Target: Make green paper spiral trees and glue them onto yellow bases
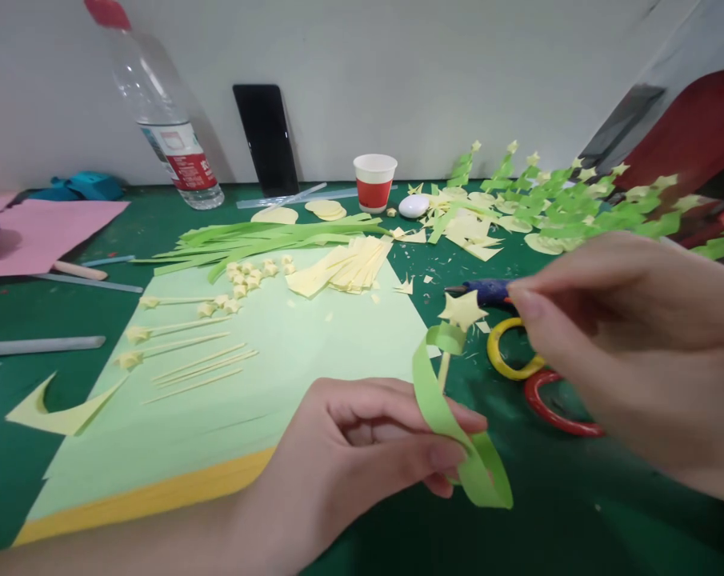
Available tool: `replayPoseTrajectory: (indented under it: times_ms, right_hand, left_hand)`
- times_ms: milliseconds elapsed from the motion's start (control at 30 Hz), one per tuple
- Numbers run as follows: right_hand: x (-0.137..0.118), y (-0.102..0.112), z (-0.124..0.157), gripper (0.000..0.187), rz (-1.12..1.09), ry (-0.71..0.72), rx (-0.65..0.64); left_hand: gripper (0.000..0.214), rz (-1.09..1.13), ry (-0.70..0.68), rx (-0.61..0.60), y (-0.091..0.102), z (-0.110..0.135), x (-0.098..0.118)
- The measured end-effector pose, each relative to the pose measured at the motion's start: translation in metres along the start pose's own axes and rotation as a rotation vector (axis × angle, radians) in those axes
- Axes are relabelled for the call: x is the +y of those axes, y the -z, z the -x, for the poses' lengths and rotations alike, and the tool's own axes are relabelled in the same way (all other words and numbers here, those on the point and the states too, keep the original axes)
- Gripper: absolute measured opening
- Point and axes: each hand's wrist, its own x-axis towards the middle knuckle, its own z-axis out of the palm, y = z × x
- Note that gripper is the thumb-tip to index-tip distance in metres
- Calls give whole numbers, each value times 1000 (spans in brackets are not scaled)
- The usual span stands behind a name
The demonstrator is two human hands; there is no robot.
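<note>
My left hand [362, 456] is closed in a pinch on a thin stick topped with a small yellow paper star [462, 308]. A green paper strip [451, 416] is wound round the stick just under the star and curls down past my left fingers. My right hand [626, 344] hovers at the right, its fingers together and its fingertips close to the star; I cannot make out anything in it.
A stack of light green paper [266, 376] holds star sticks [175, 324], small stars and yellow strips [343, 268]. Green strips [259, 236], scissors [530, 376], a paper cup [374, 182], a water bottle [163, 120], a phone [266, 138] and finished green pieces [578, 208] lie around.
</note>
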Motion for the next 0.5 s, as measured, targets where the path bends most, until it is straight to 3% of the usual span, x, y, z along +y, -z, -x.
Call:
replayPoseTrajectory:
  times_ms: [67, 233, 300, 400, 500]
  right_hand:
    - [1, -1, -5, 11, -91, -88, 36]
    - [14, 1, -21, 8, -314, -334, -58]
    - [23, 0, -28, 9, -193, -398, -107]
    - [42, -3, -36, 14, 186, -472, -243]
    - [61, -7, -39, 15, 365, -471, -245]
  left_hand:
    - [7, -24, -7, 8, 2, -1, 0]
    - [7, -61, -31, 10, 7, -6, -1]
    - [6, -91, -32, 25, 9, -7, -1]
    - [5, -131, -17, 44, 13, -9, -1]
    - [4, -151, 5, 43, 15, -11, -1]
